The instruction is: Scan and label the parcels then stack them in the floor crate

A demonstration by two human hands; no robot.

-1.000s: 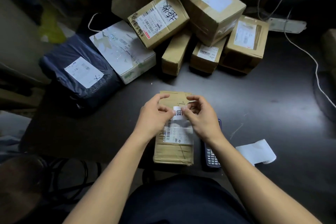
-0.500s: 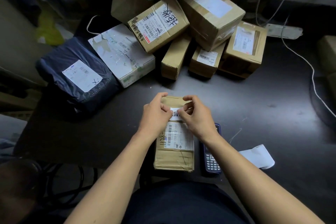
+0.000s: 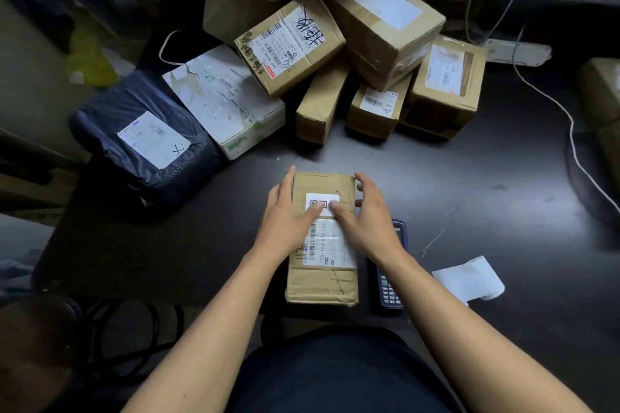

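A flat brown cardboard parcel (image 3: 322,282) lies on the dark table in front of me. A small white label (image 3: 320,200) with black print sits on its top, above a larger shipping label (image 3: 330,245). My left hand (image 3: 285,216) lies over the parcel's left side, its thumb pressing on the small label. My right hand (image 3: 367,214) lies over the right side, its thumb also on that label, fingers spread. A dark handheld scanner (image 3: 389,282) rests just right of the parcel, partly under my right wrist.
A heap of several cardboard parcels (image 3: 385,27) fills the table's back, with a white box (image 3: 224,100) and a dark plastic mailer (image 3: 147,137) at left. A curled strip of white label paper (image 3: 469,278) lies right. A white cable (image 3: 570,117) runs along the right side.
The small label was held pinched between both hands above the parcel; now it lies flat on the parcel's top. Both hands have opened and spread over the box, thumbs on the label.
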